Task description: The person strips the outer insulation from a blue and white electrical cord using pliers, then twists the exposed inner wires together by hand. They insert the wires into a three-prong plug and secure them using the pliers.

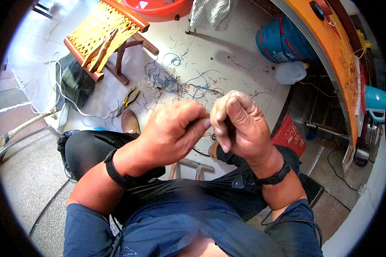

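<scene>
My left hand [171, 132] and my right hand [242, 124] meet above my lap, both closed, with their fingertips almost touching. Thumb and fingers of the left are pinched together, while those of the right curl inward. Whatever lies between them is hidden or too small to make out. Beneath the hands a short stretch of dark cable [200, 152] shows. Beyond them, blue and dark wire scraps [169, 81] are scattered over the pale floor. Yellow-and-black pliers [130, 98] lie open on the floor near my left shoe [130, 121].
A folding stool [111, 32] with yellow woven straps carries another pair of pliers [102, 53]. A red basin [158, 7] is at the far edge. To the right are a blue bucket [283, 40], a white plastic jug [289, 73], an orange tabletop [326, 38] and a teal mug [375, 103].
</scene>
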A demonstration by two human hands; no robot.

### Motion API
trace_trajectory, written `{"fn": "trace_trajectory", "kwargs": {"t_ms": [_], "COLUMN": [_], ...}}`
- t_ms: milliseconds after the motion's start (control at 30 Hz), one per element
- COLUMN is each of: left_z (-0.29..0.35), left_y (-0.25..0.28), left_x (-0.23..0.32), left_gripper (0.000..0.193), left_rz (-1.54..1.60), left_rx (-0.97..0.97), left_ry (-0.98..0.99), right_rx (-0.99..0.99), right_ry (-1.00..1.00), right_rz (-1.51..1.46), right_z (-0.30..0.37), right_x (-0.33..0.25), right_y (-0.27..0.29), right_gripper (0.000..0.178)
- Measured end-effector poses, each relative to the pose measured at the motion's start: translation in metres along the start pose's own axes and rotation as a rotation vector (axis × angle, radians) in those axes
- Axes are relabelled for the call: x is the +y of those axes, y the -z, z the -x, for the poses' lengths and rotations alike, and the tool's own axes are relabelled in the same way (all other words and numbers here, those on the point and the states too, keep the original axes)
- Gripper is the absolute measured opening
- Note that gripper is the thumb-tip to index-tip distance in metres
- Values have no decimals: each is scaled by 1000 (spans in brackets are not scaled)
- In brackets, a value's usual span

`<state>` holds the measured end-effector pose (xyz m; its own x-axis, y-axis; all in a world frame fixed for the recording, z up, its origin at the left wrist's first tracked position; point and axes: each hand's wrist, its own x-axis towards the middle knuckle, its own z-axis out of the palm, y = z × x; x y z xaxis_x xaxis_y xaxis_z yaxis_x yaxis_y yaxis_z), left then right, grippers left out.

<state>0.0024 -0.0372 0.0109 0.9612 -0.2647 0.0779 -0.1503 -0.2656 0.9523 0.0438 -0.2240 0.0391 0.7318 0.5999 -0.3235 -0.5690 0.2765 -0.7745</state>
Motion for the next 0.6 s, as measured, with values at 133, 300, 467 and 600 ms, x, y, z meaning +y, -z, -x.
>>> {"fn": "trace_trajectory", "kwargs": {"t_ms": [133,300,467,600], "left_z": [3,-1,-1,0], "left_y": [-2,-1,0,0], "left_x": [-3,8,10,12], "left_gripper": [9,8,11,12], "left_rz": [-2,-14,-12,3], "left_rx": [-50,-33,-13,-19], "left_ry": [-59,-38,-16,14], "right_rx": [43,118,146,160], "right_ry": [-6,37,43,78], "right_rz": [239,259,254,276], "right_z": [0,-2,-3,-4], "right_x": [0,-5,-9,-10], "right_y": [0,-1,0,3], "right_gripper": [33,31,31,30]}}
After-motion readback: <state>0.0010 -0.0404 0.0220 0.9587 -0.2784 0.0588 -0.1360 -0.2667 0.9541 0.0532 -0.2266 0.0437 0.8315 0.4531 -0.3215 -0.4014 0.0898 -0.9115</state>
